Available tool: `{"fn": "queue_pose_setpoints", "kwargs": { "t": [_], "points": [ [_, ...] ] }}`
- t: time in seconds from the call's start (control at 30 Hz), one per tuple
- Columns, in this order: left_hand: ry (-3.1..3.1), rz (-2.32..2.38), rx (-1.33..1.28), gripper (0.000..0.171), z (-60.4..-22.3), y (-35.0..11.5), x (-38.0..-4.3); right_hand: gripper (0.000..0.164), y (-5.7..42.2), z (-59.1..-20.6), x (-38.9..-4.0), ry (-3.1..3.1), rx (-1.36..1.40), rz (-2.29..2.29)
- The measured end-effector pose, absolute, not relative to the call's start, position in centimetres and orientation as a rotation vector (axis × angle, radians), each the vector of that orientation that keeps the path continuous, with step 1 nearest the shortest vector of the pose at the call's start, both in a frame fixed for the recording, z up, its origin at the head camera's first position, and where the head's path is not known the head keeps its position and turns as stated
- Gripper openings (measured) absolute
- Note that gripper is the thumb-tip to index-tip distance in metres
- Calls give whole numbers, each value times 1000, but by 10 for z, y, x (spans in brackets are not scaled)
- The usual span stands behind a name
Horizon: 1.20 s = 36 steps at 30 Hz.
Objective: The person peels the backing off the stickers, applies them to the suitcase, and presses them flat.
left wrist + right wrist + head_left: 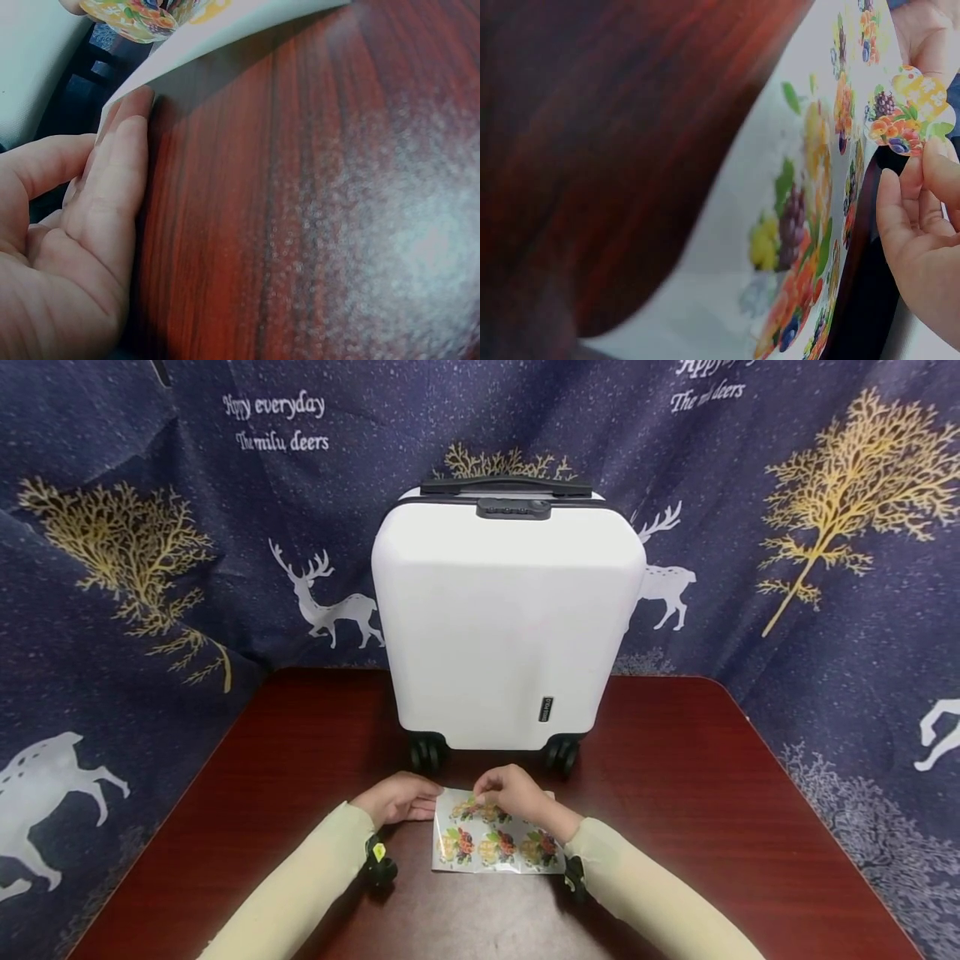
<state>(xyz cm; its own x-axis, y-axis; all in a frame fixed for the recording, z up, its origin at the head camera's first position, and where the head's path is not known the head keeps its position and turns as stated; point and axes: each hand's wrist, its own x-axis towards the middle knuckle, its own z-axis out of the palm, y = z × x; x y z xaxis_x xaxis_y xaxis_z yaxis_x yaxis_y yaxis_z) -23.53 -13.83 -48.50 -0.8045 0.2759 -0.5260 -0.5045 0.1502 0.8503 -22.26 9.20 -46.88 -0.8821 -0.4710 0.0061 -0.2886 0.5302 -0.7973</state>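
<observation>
A white sticker sheet (480,864) printed with rows of fruit clusters lies low over the table in front of the suitcase. My left hand (401,797) holds its far left corner, thumb on one side and fingers beneath, as the left wrist view shows of the hand (82,217). Above the sheet's far part, my right hand (513,793) pinches a fruit sticker (911,112) between thumb and fingertips. In the right wrist view the sticker stands up from the sheet, its lower edge at the fingertips (935,154). Its left edge overlaps the sheet there.
A white suitcase (502,627) with black wheels and handle stands upright at the back of the dark red wooden table (675,793). Behind it hangs a blue cloth (315,493) with deer and golden trees. Both wrists wear small black devices (381,864).
</observation>
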Motion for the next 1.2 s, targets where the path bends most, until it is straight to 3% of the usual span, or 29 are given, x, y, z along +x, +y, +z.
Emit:
{"fn": "queue_pose_setpoints", "kwargs": {
  "t": [1.2],
  "points": [
    [1834,1715,-241,17,-488,-138,-239,6,97,-476,-210,2441,-343,-1560]
  ]
}}
